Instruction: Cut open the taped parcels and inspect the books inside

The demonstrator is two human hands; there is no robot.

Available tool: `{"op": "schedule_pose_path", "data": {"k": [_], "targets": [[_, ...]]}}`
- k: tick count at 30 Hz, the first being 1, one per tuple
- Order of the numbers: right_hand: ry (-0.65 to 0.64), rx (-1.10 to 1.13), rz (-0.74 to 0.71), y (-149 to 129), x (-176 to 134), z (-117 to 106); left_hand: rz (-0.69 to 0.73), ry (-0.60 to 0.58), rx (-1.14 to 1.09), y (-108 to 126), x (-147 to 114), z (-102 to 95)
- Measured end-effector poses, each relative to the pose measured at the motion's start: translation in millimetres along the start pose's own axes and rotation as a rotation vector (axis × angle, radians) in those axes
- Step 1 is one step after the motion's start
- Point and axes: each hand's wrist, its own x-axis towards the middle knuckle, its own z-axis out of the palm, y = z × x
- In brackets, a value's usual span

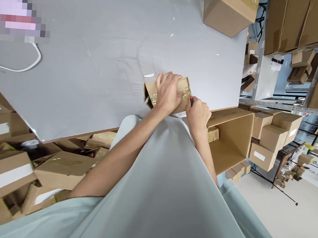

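A small cardboard box (183, 85) with shiny tape on it lies on the grey table near its front edge. My left hand (169, 90) is laid over the top of this box, fingers curled across its far side, gripping it. At the box's right end, my right hand (199, 113) is closed around a tool with a black and red handle (191, 100). The tool looks like a box cutter; its blade is hidden at the box edge. The left end of the box has a dark gap with something pale inside that I cannot make out.
A taped carton (229, 12) stands at the table's far right. Below the right edge, a large open carton (229, 139) holds small boxes. Several cartons (64, 168) are piled at lower left. A white cable (37, 60) lies on the grey table (92, 62). Shelving (281, 106) stands right.
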Motion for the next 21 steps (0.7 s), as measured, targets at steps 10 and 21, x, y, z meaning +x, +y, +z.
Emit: {"op": "schedule_pose_path", "data": {"k": [10,21], "targets": [[-0.075,-0.061,0.131,9.6,-6.5,5.6,0.081,0.036,0.126,-5.6,-4.8,12.1],[0.109,0.260,-0.010,62.6,-27.2,18.1,0.166,0.015,0.122,-14.9,1.2,2.0]]}}
